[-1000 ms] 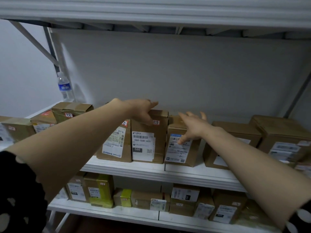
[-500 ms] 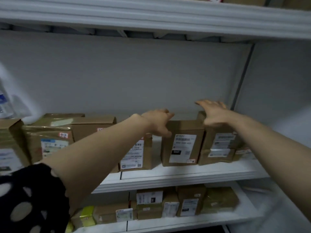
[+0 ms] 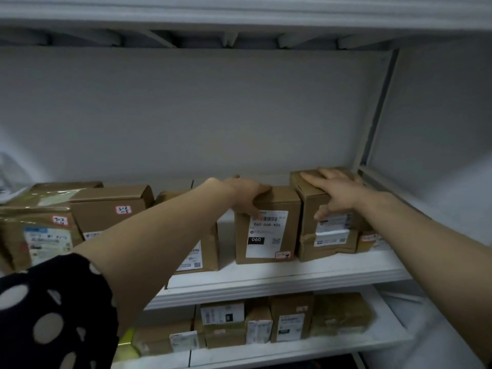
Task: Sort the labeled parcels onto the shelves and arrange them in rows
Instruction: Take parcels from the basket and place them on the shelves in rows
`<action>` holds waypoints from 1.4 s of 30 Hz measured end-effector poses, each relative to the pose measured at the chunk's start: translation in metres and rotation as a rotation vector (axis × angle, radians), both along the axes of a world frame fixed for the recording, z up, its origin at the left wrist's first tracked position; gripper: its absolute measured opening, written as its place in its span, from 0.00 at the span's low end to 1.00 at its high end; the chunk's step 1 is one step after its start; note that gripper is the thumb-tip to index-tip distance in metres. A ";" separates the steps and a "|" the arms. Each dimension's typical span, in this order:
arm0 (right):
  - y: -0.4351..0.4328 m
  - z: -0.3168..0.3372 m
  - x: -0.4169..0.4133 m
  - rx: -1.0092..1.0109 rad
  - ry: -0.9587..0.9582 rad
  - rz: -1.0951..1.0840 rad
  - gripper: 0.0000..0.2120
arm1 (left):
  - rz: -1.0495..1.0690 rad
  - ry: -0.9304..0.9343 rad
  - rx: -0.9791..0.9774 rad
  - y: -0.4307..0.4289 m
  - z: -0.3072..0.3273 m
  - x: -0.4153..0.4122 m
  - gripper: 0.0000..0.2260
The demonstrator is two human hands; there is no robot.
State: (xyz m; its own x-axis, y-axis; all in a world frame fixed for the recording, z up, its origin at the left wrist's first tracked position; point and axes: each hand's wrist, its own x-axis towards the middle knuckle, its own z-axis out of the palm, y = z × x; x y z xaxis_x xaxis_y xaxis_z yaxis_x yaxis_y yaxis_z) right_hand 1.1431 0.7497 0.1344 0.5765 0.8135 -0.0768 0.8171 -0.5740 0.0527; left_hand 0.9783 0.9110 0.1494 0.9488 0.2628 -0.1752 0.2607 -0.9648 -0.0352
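Grey wall (image 3: 213,115) fills the back of a white rack, and 2 of its shelves hold brown parcels. On the far left of the middle shelf (image 3: 266,283) sits a shiny taped box (image 3: 40,235) with a white label and a small red-edged sticker. Next to it is a plain box (image 3: 111,209) with another red-edged sticker that has numbers written by hand. A black sleeve (image 3: 53,315) with pale dots shows at the bottom left, and the bare left arm reaches up from it across the shelf. Behind that arm stands a half-hidden box (image 3: 205,251) with a white label. The left hand (image 3: 247,195) grips the top left corner of the middle box (image 3: 269,227), with fingers over the top and the thumb down the front. This box stands upright on the middle shelf, a small gap away from the half-hidden box, and its label reads 060. Just beside it, touching or almost touching, is the right box (image 3: 308,209), which looks stacked on a flatter box (image 3: 308,249). The right hand (image 3: 335,193) holds the right box at its top front edge, fingers lying across the top and the thumb pressed on the front label. 1 small box (image 3: 370,239) peeks out past it near the rack's post. Down on the lower shelf (image 3: 292,350) stands another row of labeled boxes (image 3: 290,318), a bit blurry.
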 end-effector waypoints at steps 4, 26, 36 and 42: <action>0.002 -0.002 -0.002 0.076 0.008 0.065 0.37 | 0.030 0.010 -0.015 0.007 0.001 -0.007 0.34; -0.024 -0.005 -0.011 0.292 0.123 0.069 0.43 | 0.116 0.036 -0.077 0.026 -0.002 -0.014 0.48; -0.065 0.008 0.019 0.380 0.247 -0.173 0.47 | 0.065 -0.146 -0.219 -0.045 0.014 0.053 0.55; -0.062 -0.004 0.039 0.264 0.290 -0.024 0.55 | 0.113 -0.118 -0.297 -0.059 0.005 0.087 0.55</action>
